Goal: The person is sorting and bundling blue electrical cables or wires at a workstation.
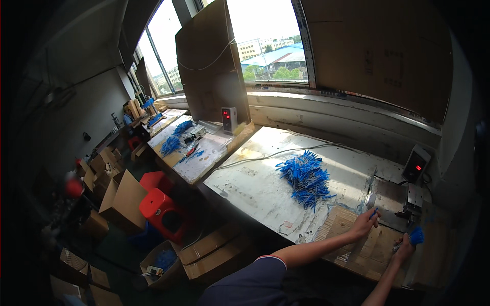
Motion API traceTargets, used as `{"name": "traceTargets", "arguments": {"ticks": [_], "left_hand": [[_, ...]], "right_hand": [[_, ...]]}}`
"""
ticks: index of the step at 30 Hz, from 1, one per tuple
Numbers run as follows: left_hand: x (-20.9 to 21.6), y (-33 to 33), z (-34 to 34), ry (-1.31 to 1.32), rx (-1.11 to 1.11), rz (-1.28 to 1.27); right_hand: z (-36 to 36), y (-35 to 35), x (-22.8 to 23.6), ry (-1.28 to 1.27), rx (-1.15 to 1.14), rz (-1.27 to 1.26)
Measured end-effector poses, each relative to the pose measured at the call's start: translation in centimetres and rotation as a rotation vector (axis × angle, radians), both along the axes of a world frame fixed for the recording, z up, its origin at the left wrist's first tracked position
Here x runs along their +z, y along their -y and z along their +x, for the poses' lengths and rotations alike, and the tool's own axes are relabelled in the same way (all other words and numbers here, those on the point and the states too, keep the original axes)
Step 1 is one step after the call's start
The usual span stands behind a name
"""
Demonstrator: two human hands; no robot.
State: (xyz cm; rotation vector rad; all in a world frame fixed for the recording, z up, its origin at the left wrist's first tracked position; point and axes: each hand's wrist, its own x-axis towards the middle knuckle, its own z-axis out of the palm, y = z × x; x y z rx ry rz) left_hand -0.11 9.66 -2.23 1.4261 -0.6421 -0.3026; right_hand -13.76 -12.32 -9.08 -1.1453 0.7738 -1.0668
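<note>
My left hand (363,225) is closed in a pinch around a single slim blue stick (374,212), over the front of a small metal bench machine (414,199). Lower and to the right, my right hand (404,249) grips a bundle of blue sticks (417,235). Their blue ends fan out beyond the fist, and thin pale shafts show on the other side. On the white table to the left of my hands lies a large heap of blue sticks (306,178), also with thin pale shafts. The fine shape of their tips is too small to tell.
Flattened cardboard (337,227) covers the table edge under my arms. A box with a red display (416,163) stands behind the machine. Beyond is a second table (204,158) with more blue sticks and pliers (192,149). Red stools (162,210) and cartons (122,201) crowd the floor.
</note>
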Motion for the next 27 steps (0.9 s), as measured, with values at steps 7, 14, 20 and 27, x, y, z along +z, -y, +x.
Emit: {"name": "traceTargets", "arguments": {"ticks": [7,14,20,27], "left_hand": [[-0.1,-0.6,0.2,0.020,-0.011,0.019],[-0.7,0.2,-0.4,0.035,-0.056,0.076],[-0.8,-0.2,-1.0,-0.017,-0.070,0.068],[-0.5,1.8,-2.6,-0.061,-0.106,0.084]], "right_hand": [[0.7,0.8,-1.0,0.023,0.014,-0.006],[-0.2,-0.6,1.0,-0.017,0.021,0.022],[-0.1,-1.3,1.3,0.003,0.020,0.070],[-3.2,-2.7,3.4,-0.009,-0.048,0.051]]}}
